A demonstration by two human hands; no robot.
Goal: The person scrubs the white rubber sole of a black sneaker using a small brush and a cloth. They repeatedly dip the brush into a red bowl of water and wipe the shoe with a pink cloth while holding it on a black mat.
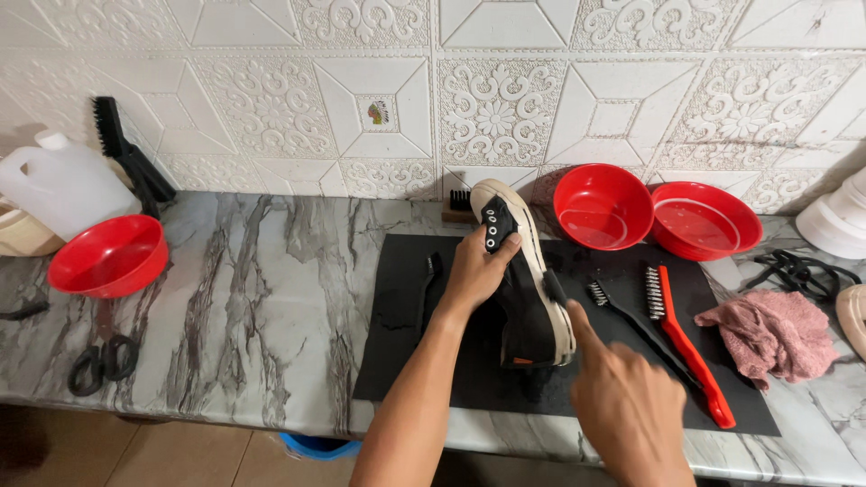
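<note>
On the marbled worktop [271,298], a black mat [406,352] is lying under a black sneaker [519,298].

Backing it is an embossed white tiled wall [496,99]. Left hand [475,271] is gripping the sneaker's upper, tilting it on edge; right hand [627,410] is pressing an extended finger to its cream sole, other fingers curled. Two red bowls [603,206] are sitting behind, one [704,221] seeming to hold clear water; a third red bowl [108,255] is sitting far left, beside a white jug [59,185]. Brushes [686,343] and a pink cloth [771,334] are resting right.
</note>
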